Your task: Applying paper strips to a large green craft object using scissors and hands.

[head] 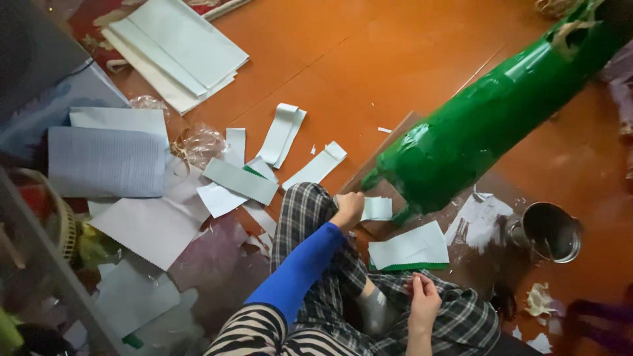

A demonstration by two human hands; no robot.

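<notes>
I see an orange floor [369,53] strewn with paper strips [281,134], my left hand [348,208] pinching a paper piece [378,208] by the green form [488,125], my right hand [423,300] loosely curled, empty.

Left hand [348,209] reaching forward, fingers curled, right hand [422,298] near lap, fingers pinched

Glossy green paper-covered tube [488,125], orange floor [369,59], blue sleeve [297,267], black-and-white checked trousers [310,211], white paper strips [282,134].

Green cylinder [491,122] top beyond frame
</notes>
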